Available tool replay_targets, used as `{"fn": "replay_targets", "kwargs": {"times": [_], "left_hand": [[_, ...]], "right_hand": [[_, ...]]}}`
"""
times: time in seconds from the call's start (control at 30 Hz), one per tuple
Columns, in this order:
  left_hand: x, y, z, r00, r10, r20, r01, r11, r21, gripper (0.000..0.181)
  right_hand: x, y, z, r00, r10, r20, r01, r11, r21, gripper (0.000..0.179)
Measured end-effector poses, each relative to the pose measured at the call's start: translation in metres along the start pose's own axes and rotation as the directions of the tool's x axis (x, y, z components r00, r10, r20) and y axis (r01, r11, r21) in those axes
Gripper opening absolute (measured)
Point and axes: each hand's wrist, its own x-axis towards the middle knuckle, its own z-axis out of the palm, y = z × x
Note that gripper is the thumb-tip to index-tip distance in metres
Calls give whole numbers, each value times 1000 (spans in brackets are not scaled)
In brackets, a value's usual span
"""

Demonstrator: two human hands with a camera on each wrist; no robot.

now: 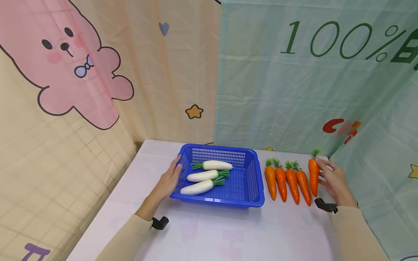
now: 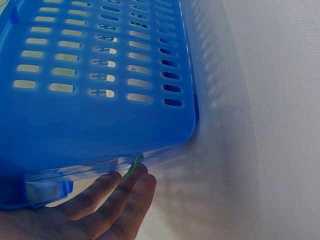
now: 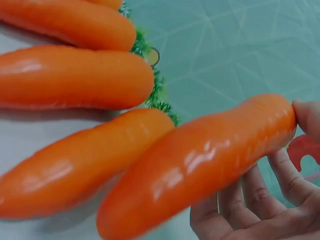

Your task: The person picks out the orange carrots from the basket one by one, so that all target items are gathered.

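Observation:
My left hand (image 1: pixel 168 180) holds the left side of a blue plastic basket (image 1: pixel 258 174); its fingers lie along the outside wall (image 2: pixel 95 130), and the thumb overlaps the rim in the head view. Inside the basket are three white radishes (image 1: pixel 217 165) with green tops. On the right, my right hand (image 1: pixel 334 178) pinches a carrot (image 1: pixel 314 175) near its leafy end. The right wrist view shows this carrot (image 3: pixel 200 165) slanting, tip down, with the other fingers behind it. Beside it several more carrots (image 1: pixel 291 183) lie in a row, tops toward the back.
A pale cloth covers the table (image 1: pixel 215 232). Patterned curtains stand close behind, a beige one (image 1: pixel 183 72) on the left and a green one (image 1: pixel 277 90) on the right. The basket's right wall is near the leftmost carrot (image 1: pixel 270 181).

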Motion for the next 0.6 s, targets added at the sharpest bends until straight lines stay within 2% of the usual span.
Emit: {"fn": "replay_targets", "kwargs": {"times": [0.13,0.37,0.6], "left_hand": [[0,-1,0,1000,-1,-1,1,1000,0,69],[0,0,-1,1000,-2,-5,2,1000,5,68],[-1,0,1,1000,1,-13,-1,1000,4,68]], "right_hand": [[4,6,-4,999,32,-19,-33,997,-73,86],[9,18,-4,999,39,-38,-44,987,-152,92],[13,28,-1,997,65,-51,-73,985,-156,94]]}}
